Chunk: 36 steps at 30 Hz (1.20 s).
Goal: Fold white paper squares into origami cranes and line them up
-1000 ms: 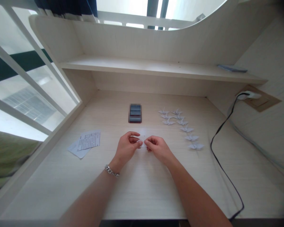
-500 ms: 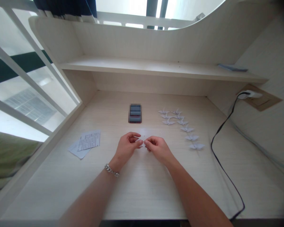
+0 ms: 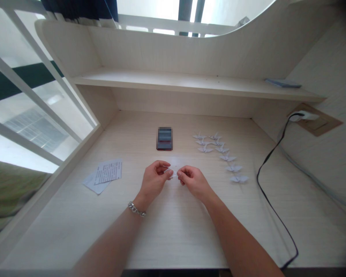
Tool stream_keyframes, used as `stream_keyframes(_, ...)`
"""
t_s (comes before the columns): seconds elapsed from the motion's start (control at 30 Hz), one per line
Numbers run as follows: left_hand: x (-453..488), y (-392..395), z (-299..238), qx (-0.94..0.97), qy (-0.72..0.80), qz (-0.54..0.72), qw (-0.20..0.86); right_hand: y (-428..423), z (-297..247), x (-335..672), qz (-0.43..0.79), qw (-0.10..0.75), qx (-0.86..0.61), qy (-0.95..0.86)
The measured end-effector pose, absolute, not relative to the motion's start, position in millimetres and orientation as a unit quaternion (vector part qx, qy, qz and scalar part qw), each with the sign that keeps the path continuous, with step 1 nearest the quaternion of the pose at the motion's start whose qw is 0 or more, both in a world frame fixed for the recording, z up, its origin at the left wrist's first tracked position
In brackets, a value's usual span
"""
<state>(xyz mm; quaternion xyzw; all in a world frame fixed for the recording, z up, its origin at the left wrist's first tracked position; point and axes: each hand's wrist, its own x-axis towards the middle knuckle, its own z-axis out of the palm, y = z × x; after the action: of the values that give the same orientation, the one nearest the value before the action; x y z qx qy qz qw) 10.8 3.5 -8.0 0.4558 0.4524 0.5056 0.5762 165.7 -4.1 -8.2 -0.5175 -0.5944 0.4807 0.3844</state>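
Over the middle of the desk, my left hand [image 3: 157, 177] pinches a small piece of folded white paper [image 3: 174, 174] between thumb and fingers. Opposite it, my right hand [image 3: 194, 181] is closed in a pinch at the paper's right end. Much of the paper is hidden by the fingers, and its exact folded shape is too small to make out. To the right of my hands, several white origami cranes [image 3: 228, 158] lie in a curving group with their wings spread.
Beyond my hands lies a phone [image 3: 164, 139] with a blurred screen. Two overlapping paper sheets [image 3: 108, 172], one printed, lie on the left. A black cable [image 3: 258, 177] runs down the right side from a wall socket [image 3: 320, 121]. A shelf [image 3: 190, 86] spans the back.
My hands have drawn slightly apart, the right one shifting a little to the right and the left one a little to the left. The cranes, phone and sheets stay put.
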Motion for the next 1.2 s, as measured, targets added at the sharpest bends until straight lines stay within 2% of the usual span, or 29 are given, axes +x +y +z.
stream_keyframes(0.1,12,3,-5,0.447,0.455,0.513,0.574,-4,-9,165,0.456,0.398,-0.533,-0.591)
stream_keyframes(0.3,12,4,-3,0.441,0.471,0.527,0.552,1,-12,169,0.553,0.409,-0.502,-0.525)
stream_keyframes(0.47,12,3,-7,0.451,0.465,0.512,0.563,-2,-10,169,0.46,0.389,-0.524,-0.602)
stream_keyframes(0.67,10,2,-6,0.537,0.491,0.412,0.548,-8,0,169,0.31,0.372,-0.542,-0.687)
stream_keyframes(0.87,8,1,-8,0.602,0.502,0.39,0.483,-9,2,169,0.363,0.356,-0.515,-0.69)
stream_keyframes(1.1,11,4,-7,0.512,0.491,0.423,0.564,-10,2,165,0.322,0.387,-0.537,-0.677)
stream_keyframes(1.2,10,3,-8,0.531,0.488,0.439,0.535,-10,1,165,0.339,0.385,-0.532,-0.674)
